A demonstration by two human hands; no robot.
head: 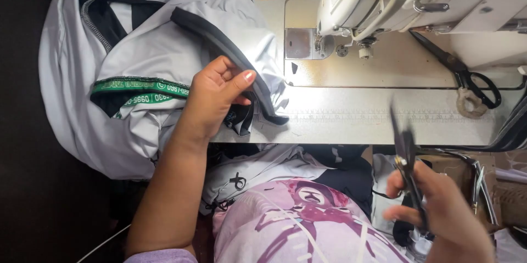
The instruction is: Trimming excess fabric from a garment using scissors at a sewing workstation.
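Sewing table (pixel 384 115), left hand (pixel 217 98) pinching garment (pixel 164 60)

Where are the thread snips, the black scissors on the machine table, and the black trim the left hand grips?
thread snips (pixel 407 158), head view, on the dark blades
black scissors (pixel 483 88), head view, on the handle loops
black trim (pixel 230 38), head view, mid-strip on the white garment

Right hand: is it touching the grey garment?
No, the right hand holds small thread snips off the table's front edge, apart from the grey garment that the left hand grips.
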